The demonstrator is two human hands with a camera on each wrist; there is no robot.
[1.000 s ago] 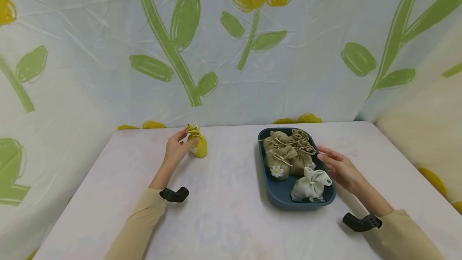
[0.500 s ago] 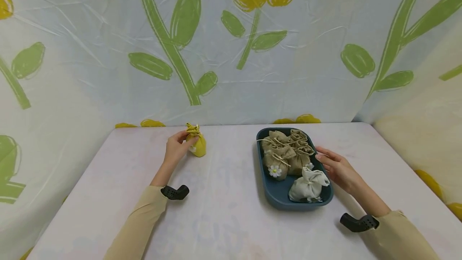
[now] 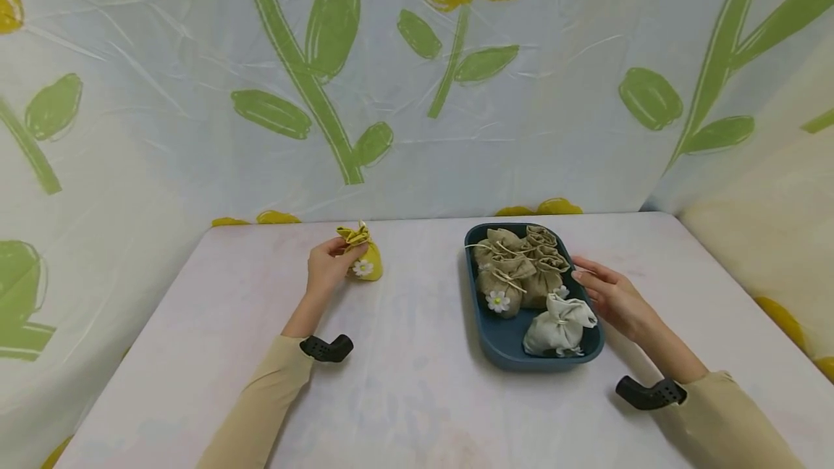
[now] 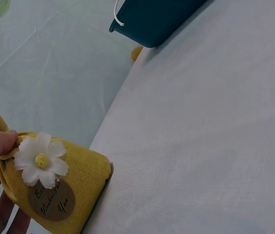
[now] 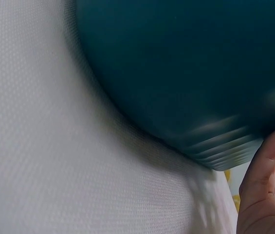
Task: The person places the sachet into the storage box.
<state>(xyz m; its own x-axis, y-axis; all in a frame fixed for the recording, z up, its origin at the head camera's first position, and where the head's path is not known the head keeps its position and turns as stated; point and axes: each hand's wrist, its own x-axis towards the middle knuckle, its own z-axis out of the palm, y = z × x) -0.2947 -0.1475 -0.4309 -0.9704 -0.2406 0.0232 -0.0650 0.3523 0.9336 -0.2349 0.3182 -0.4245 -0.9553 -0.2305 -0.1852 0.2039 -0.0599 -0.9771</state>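
Observation:
My left hand [image 3: 326, 266] pinches a yellow drawstring pouch [image 3: 374, 265] by its gathered neck, on the left part of the table. In the left wrist view, the pouch [image 4: 91, 168] shows a white cloth flower and a round brown label with writing. My right hand [image 3: 615, 299] rests against the right side of a dark blue bin [image 3: 515, 362], thumb and fingers fairly straight near its rim. Inside the bin, several brown pouches [image 3: 502, 292] fill the far part. A whitish pouch [image 3: 557, 331] lies in the near right corner.
A pale cloth covers the table [image 3: 410, 396]. Behind it hangs a flower-printed curtain [image 3: 554, 114], with side panels at left and right. Each wrist wears a black camera mount, such as the left mount [image 3: 327, 348].
My left hand has shifted slightly right with the yellow pouch, which has turned so its white flower faces the camera more. The right hand stays at the bin.

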